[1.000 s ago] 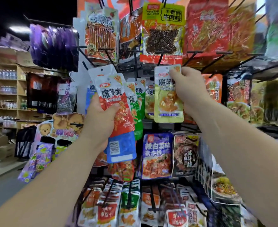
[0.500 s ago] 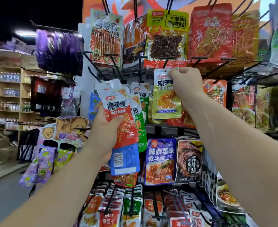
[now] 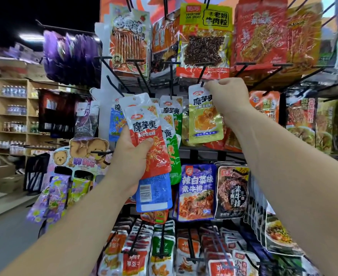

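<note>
Our right grip (image 3: 226, 94) pinches the top corner of a yellow-green foil snack packet (image 3: 205, 120), held up against a black wire hook (image 3: 203, 76). Our left grip (image 3: 133, 156) clutches a fanned bunch of red, green and blue foil packets (image 3: 151, 148) just beside it.

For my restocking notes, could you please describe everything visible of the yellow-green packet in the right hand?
The yellow-green packet is a glossy foil-like pouch with a white header, dark characters and a food picture. It hangs upright, slightly tilted, top hole at a black peg. The right hand pinches its top right corner.
</note>
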Available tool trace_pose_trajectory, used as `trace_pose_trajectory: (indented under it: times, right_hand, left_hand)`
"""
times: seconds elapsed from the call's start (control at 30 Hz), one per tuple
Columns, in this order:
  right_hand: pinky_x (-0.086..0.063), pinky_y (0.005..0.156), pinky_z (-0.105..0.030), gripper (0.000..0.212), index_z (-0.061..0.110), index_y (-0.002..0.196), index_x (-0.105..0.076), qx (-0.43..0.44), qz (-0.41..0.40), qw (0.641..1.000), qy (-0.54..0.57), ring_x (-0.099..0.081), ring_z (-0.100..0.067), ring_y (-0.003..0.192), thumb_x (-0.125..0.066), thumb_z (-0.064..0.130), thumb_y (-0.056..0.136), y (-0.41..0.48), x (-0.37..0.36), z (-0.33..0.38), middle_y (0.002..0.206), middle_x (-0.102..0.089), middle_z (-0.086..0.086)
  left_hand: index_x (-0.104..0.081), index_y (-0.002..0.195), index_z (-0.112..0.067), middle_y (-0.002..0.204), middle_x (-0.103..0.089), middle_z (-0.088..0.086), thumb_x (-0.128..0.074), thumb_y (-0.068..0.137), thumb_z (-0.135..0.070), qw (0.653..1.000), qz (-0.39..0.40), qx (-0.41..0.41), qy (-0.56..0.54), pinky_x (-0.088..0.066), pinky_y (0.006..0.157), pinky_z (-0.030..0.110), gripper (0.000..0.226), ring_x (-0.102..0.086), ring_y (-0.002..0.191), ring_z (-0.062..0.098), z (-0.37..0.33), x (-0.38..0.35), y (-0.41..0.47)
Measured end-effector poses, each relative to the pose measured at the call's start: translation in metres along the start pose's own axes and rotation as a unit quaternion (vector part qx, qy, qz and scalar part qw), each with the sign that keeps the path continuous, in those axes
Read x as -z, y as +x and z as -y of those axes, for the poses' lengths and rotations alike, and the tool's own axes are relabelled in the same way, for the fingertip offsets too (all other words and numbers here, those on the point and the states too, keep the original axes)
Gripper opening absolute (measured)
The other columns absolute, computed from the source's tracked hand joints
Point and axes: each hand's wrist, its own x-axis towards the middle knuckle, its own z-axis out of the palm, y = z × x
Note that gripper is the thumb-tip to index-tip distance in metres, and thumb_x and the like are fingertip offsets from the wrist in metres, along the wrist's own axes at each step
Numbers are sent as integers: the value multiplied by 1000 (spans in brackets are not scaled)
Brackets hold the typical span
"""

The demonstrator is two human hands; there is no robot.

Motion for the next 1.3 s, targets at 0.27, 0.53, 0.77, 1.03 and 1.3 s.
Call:
trace_pose_trajectory:
  times: [0.27, 0.53, 0.77, 1.03, 1.3]
  right_hand:
    - [-45, 71, -34, 27, 16, 110, -55, 43, -25, 987, -153, -56, -21, 80, -70, 34, 96, -3, -8, -31, 85, -57, 4]
    - [-38, 113, -49, 61, 20, 142, -56, 342, 48, 827, -444, -37, -40, 144, -78, 37, 88, -25, -2, -56, 158, -37, -19]
    - [3, 125, -64, 83, 39, 164, -8, 249, 183, 728, -612, 12, -33, 159, -44, 73, 97, -12, -9, -52, 173, 8, -10]
    - [12, 121, -68, 74, 39, 164, -10, 197, 235, 698, -647, 15, -34, 158, -36, 69, 101, 1, -29, -61, 174, 7, -4]
    - [-37, 113, -39, 39, 18, 142, -59, 191, 175, 911, -320, -44, -27, 142, -49, 32, 107, -26, -23, -36, 147, -57, -7]
  left_hand:
    - [-56, 134, -26, 109, -78, -1, -55, 106, -4, 1000, 0, -7, 11, -62, 66, 34, 36, -78, 90, 20, 2, 2, 1]
    - [-56, 133, -27, 107, -78, -2, -54, 106, -3, 1000, 3, -12, 2, -62, 66, 33, 36, -78, 89, 19, 3, 1, 1]
    - [-56, 133, -26, 106, -78, -3, -54, 106, -3, 1000, 3, -9, 9, -62, 66, 34, 35, -78, 89, 19, 0, 0, 0]
    - [-57, 129, -29, 108, -78, -1, -55, 106, -4, 1000, 2, 0, 8, -62, 64, 33, 34, -78, 86, 17, -2, -1, -1]
    - [-56, 129, -26, 104, -78, -2, -55, 106, -4, 1000, -6, 7, -8, -62, 62, 32, 32, -78, 82, 16, -8, -2, -6]
